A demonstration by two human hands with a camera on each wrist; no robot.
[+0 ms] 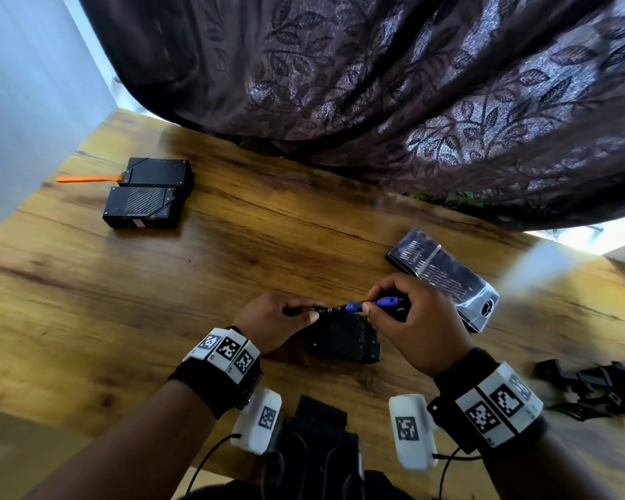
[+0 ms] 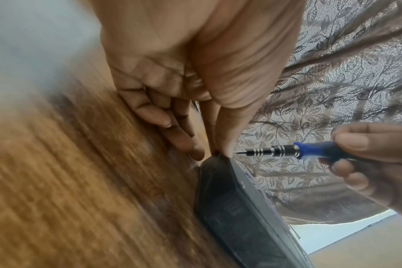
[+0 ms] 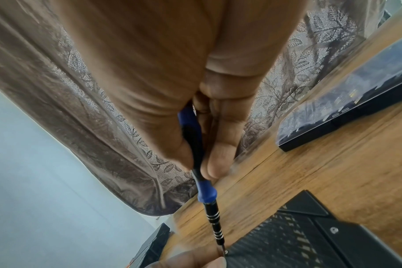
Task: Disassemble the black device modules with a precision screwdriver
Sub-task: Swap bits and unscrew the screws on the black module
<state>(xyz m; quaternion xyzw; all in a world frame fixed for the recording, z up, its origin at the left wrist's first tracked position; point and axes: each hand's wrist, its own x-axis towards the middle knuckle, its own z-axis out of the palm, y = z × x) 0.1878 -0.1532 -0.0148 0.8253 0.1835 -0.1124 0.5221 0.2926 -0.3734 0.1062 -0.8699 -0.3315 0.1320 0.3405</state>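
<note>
Fingers (image 1: 370,309) pinch screwdriver (image 1: 368,304); tip seemingly at module (image 1: 343,339) edge.

Screwdriver (image 1: 370,304) tip hidden behind left-hand fingertips (image 1: 313,313); black parts (image 1: 592,387) at right edge blurred.

Near module (image 1: 343,339): on the desk (image 1: 231,268), between the two hands
Left hand (image 1: 271,321): at its left end
Right hand (image 1: 417,326): at its right end
Screwdriver (image 1: 367,305): above the module, tip pointing left
Two more modules (image 1: 148,193): far left, side by side
Case (image 1: 444,277): behind the right hand
Curtain (image 1: 412,102): behind the desk
</note>
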